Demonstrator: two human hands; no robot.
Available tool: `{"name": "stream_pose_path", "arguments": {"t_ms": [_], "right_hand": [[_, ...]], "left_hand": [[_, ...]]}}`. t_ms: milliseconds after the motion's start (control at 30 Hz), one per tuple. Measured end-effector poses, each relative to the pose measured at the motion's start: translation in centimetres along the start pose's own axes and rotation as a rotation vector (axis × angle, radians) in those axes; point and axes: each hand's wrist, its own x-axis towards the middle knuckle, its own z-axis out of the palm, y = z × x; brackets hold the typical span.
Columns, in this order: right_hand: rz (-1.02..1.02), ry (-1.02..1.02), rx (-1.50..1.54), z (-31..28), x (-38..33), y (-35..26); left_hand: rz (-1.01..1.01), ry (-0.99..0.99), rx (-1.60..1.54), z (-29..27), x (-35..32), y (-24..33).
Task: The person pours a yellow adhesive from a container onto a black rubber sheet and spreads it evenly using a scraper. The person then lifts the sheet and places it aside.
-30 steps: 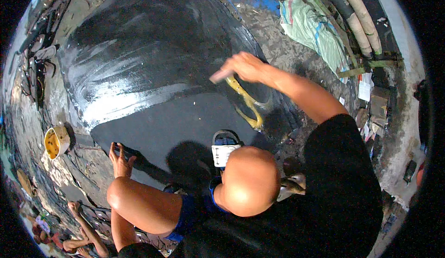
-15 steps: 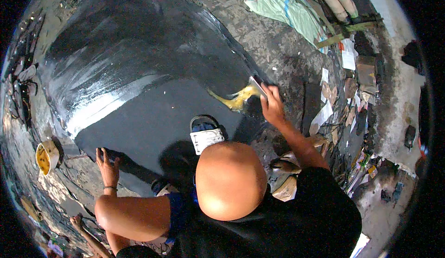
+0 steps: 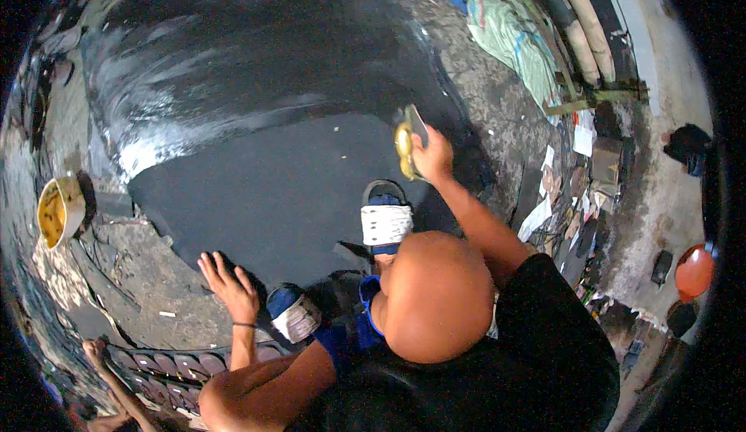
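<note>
My right hand [image 3: 437, 155] grips a thin flat scraper [image 3: 420, 125], a little above or against the sheet; I cannot tell which. A thick lump of yellow glue [image 3: 403, 151] clings to the scraper's left side. Below spreads a large black sheet [image 3: 256, 199], matt in its near part and shiny and streaked in its far part. My left hand [image 3: 231, 287] lies with fingers apart at the sheet's near left edge, holding nothing. Left of the sheet stands a whitish bucket [image 3: 76, 199] with yellow glue inside.
My feet, in sandals with white straps [image 3: 386, 225], rest on the sheet. A pale green sack [image 3: 509, 43] and bamboo poles [image 3: 579, 24] lie far right, above paper scraps [image 3: 536, 218]. Dark shoe soles [image 3: 186, 366] line the lower left, near another person's bare limb [image 3: 116, 385].
The yellow glue smeared across the sheet is now gathered in a lump on the scraper. My right hand has turned the scraper more upright. The whole view has shifted and turned.
</note>
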Motion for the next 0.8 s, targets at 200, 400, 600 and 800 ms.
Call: {"name": "stream_pose_path", "arguments": {"t_ms": [200,400,600,800], "right_hand": [[-0.261,-0.109,0.002,3.9,2.2,-15.3],[-0.437,-0.142,-0.040,8.6,-0.5,-24.8],[-0.558,-0.290,0.060,12.4,-3.5,-36.1],[-0.736,-0.388,0.083,15.1,-6.9,-44.3]], "left_hand": [[-0.026,0.088,-0.022,1.1,-0.1,-0.3],[-0.089,0.112,0.001,1.8,-0.7,-1.7],[-0.106,0.086,-0.080,1.5,-1.0,-2.4],[-0.116,0.141,-0.098,2.2,-1.4,-2.7]]}}
